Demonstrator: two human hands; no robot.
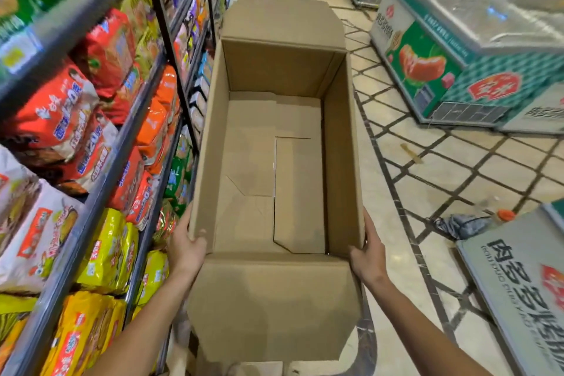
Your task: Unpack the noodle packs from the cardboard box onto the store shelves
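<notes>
Cardboard box (274, 162) fills the centre of the frame, plain brown, flaps open, bare inside; we hold it up with our left hand (186, 246) and right hand (367, 253) each grasping a near corner. Noodle packs (61, 119) crowd the store shelves (100, 192) on the left, and chest freezers (457, 49) stand at the upper right across the tiled floor (442, 168).

Both bare forearms are reaching forward from the near edge, angling in toward each other. The left hand (186, 246) is gripping the left near corner of the cardboard box (338, 137), thumb hooked over its rim. The right hand (367, 250) is clasping the right near corner, thumb over the edge, fingers outside along the wall.
</notes>
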